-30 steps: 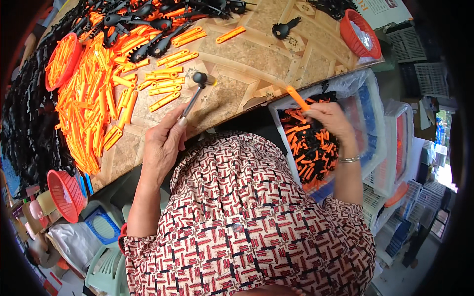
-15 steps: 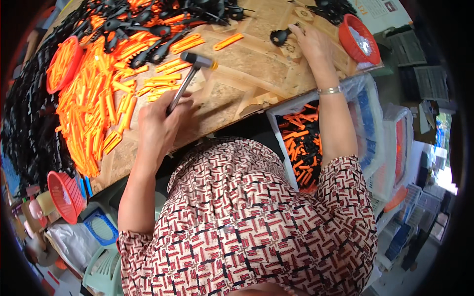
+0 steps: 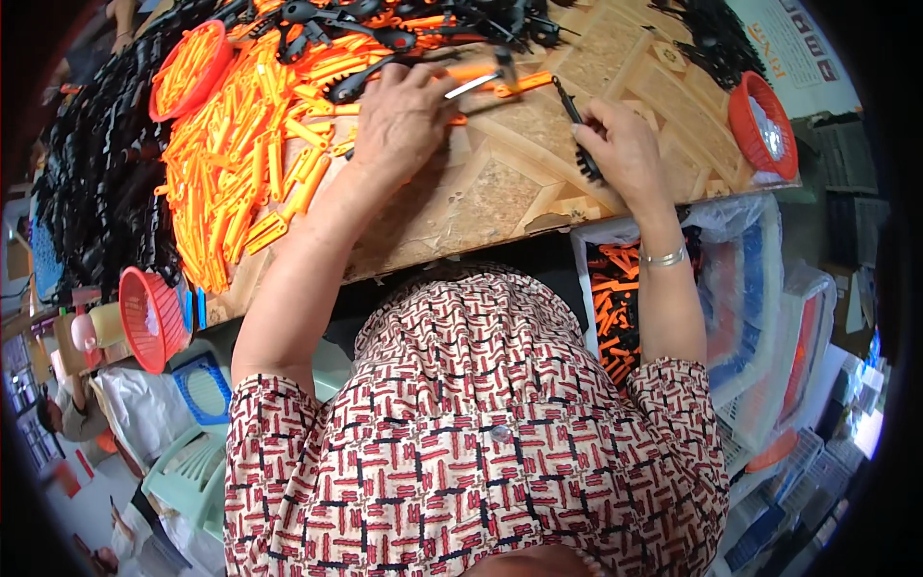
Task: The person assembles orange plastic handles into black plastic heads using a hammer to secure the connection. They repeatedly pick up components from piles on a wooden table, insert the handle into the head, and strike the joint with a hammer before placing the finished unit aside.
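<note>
My left hand point(image 3: 399, 120) is closed around a small hammer point(image 3: 471, 87), whose dark head is smeared by motion over the tabletop. Beside that head lies a slim orange plastic piece point(image 3: 524, 85). Between the thumb and fingers of my right hand point(image 3: 623, 154) is a long black plastic piece with a toothed edge point(image 3: 583, 154), tilted over the wooden table point(image 3: 500, 173). A heap of orange plastic pieces point(image 3: 231, 183) spreads left of my left hand, and black spoon-shaped parts point(image 3: 361, 85) lie just beyond it.
Black parts pile up at the far left point(image 3: 96, 212). Red baskets stand on the orange heap point(image 3: 226, 72), at the table's right edge point(image 3: 755, 125) and low at the left point(image 3: 144, 332). Below the front edge, a lined bin holds orange and black pieces point(image 3: 615, 298).
The hammer in my left hand has moved right and farther out. My right hand has come nearer, now with the toothed black piece raised in its fingers. The whole view has shifted.
</note>
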Available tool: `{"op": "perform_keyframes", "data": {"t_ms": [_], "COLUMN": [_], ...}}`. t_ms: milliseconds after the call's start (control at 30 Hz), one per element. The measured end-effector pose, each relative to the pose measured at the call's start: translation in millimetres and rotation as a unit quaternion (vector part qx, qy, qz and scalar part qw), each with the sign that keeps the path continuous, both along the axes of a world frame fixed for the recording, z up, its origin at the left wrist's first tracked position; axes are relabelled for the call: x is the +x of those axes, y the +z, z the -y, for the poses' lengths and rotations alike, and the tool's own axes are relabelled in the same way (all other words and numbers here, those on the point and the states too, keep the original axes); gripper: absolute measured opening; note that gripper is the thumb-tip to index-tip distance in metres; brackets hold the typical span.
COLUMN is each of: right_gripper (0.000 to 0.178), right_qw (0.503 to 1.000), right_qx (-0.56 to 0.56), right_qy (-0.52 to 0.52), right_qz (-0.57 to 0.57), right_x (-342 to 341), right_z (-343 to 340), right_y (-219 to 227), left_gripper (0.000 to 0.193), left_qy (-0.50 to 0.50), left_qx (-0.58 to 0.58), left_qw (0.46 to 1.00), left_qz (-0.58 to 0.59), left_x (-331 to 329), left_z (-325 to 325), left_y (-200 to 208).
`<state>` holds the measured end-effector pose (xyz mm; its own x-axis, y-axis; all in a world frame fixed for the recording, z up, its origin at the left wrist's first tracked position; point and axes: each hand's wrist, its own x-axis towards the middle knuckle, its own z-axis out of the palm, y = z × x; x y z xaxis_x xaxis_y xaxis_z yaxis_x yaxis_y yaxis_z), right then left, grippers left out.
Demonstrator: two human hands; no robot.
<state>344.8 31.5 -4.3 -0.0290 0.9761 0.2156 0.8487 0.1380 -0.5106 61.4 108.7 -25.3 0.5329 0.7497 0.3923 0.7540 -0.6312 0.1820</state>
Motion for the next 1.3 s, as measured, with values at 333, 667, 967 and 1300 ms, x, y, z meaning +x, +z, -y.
{"op": "perform_keyframes", "data": {"t_ms": [333,667,967,1300], "right_gripper": [0.017,0.035,0.111,0.109], "right_qw": [0.981,0.989,0.995,0.995], "right_qx": [0.045,0.146,0.096,0.103], "right_qy": [0.152,0.029,-0.014,-0.004], "right_qz": [-0.116,0.012,-0.008,-0.015], "right_x": [-48.0,-51.0,-76.8,-67.4], "right_z": [-3.5,-68.9,-74.1,-72.0], "right_y": [-5.4,-39.0,-29.0,-32.6], "left_gripper": [0.035,0.030,0.057,0.045], "left_qy": [0.017,0.189,0.248,-0.079], "left_qx": [0.069,-0.020,-0.127,-0.036], "left_qw": [0.991,0.974,0.957,0.993], "left_qz": [-0.110,0.123,0.082,0.084], "left_x": [-105.5,-99.6,-72.4,3.3], "left_z": [19.8,-82.1,-188.5,-134.3], "left_y": [6.2,31.7,6.9,-6.3]}}
